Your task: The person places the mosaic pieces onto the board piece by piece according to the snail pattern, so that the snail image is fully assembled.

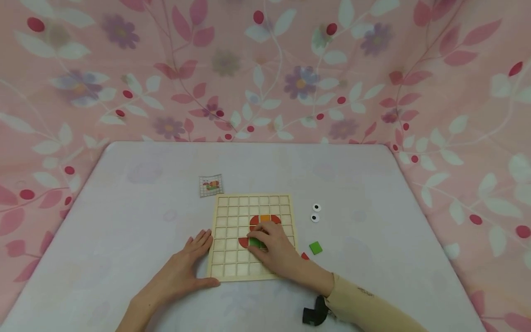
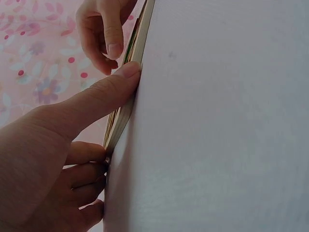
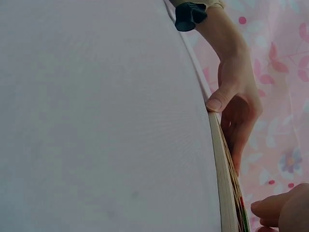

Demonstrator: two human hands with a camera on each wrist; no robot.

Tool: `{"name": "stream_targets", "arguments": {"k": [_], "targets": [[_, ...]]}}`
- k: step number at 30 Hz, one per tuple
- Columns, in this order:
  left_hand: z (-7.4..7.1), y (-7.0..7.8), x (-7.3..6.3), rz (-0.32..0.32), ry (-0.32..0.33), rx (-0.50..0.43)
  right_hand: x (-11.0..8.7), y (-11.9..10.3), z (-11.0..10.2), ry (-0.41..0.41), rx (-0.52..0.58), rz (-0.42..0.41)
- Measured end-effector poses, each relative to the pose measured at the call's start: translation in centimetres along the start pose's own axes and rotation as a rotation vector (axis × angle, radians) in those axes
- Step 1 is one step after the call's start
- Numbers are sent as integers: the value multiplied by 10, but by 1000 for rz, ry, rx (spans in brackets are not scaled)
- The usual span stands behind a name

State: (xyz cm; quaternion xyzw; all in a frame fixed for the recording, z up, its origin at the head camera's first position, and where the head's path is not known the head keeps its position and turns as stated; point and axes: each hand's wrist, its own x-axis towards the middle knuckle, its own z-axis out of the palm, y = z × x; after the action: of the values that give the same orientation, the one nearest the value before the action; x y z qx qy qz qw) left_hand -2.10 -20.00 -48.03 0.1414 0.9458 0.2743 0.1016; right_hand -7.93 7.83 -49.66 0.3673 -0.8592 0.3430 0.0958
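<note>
A pale wooden grid board [image 1: 232, 263] lies on the table. My left hand [image 1: 182, 265] braces its near left corner: the fingers touch the left side and the thumb [image 2: 108, 92] presses the near edge. My right hand [image 1: 280, 251] is over the board's right half, thumb and forefinger apart around a green piece [image 1: 255, 242] in the grid. Both wrist views show its fingertips just off the board surface, with nothing visible between them. Left of the green piece sits a red quarter-round piece [image 1: 243, 242]. Farther up are an orange piece [image 1: 265, 218] and red rounded pieces [image 1: 275, 219]. The right hand covers some cells.
A small picture card [image 1: 211, 185] lies beyond the board's far left corner. To the right are two eye discs [image 1: 316, 207], a loose green square [image 1: 315, 248] and a red piece [image 1: 304, 256]. A black device [image 1: 315, 313] is at the right wrist.
</note>
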Motion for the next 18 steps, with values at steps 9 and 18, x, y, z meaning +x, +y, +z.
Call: {"name": "stream_targets", "arguments": {"k": [9,18], "targets": [[-1,-1,0,3,0,3,-34,26,-36,95,-3,70],[-2,0,0,-10,-16,11,-80,53,-76,119,-54,156]]}}
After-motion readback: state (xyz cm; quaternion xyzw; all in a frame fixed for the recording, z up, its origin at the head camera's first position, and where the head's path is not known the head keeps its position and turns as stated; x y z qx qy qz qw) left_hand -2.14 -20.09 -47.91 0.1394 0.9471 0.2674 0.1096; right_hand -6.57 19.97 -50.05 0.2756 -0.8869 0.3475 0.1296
